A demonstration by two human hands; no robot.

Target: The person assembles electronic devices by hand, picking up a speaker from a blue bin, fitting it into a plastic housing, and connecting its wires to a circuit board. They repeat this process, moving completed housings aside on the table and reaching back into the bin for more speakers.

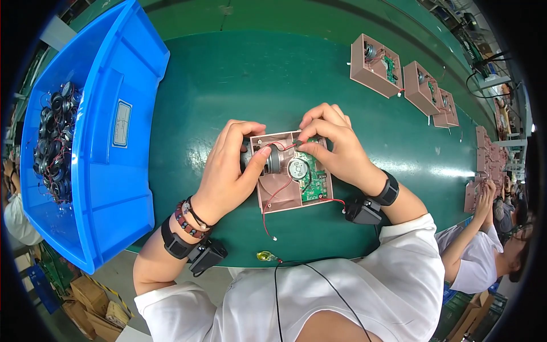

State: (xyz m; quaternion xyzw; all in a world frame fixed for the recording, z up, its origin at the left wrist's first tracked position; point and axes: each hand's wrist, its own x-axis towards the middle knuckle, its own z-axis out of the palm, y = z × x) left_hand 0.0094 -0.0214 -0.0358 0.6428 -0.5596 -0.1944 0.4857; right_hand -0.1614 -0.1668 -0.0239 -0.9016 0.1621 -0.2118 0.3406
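In the head view, one pink box (pixel 290 198) lies on the bench (pixel 228 80), seemingly part-assembled: one cylindrical part (pixel 274 159), one round disc (pixel 297 169), one circuit board (pixel 322 187) inside; two wire ends dangle outside, apparently left unconnected. The left hand (pixel 228 171) grasps the cylindrical part; the right hand (pixel 340 145) pinches a red wire (pixel 289 147). Three similar boxes (pixel 364 77) stand apart.

Our left hand (pixel 229 165) partly hides the speaker (pixel 276 160); we lose the red wire's (pixel 289 147) end at our right hand (pixel 338 142).
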